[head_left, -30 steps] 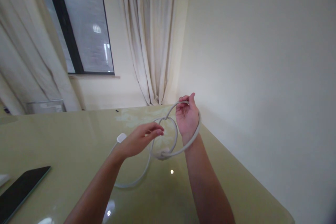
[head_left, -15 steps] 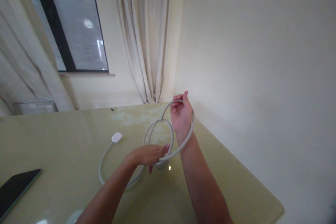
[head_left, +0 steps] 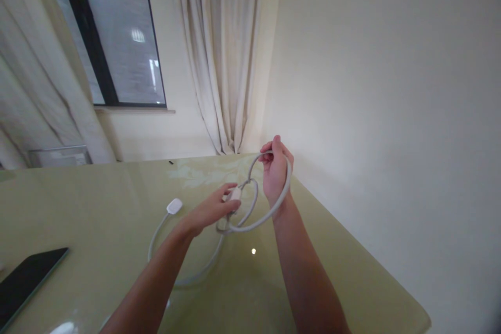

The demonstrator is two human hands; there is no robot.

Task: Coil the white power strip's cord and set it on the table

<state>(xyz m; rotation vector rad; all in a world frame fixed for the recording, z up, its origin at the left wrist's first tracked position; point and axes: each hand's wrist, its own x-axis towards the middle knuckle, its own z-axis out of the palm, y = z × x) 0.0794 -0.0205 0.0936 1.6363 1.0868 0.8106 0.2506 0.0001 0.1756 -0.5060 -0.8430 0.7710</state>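
Observation:
A thick pale grey cable (head_left: 282,195) hangs in loops between my hands, above the table. My right hand (head_left: 276,175) is closed on the upper part of a large loop, which also passes around the wrist. My left hand (head_left: 213,206) grips a white connector (head_left: 236,194) on the cable, between thumb and fingers, beside the smaller loops. From there the cable drops to the tabletop and curves left behind my left forearm. Its other end, a white rounded plug (head_left: 174,206), lies on the table.
The glossy yellow-green table (head_left: 336,271) has its right edge along the wall (head_left: 383,115). A dark tablet-like slab (head_left: 29,276) lies at the left. A small dark object (head_left: 171,163) sits near the far edge, before the curtains (head_left: 219,52).
My left hand has risen from the lower part of the loops and now holds the white connector near the loops' crossing. The right hand keeps hold of the large loop, its fingers more curled.

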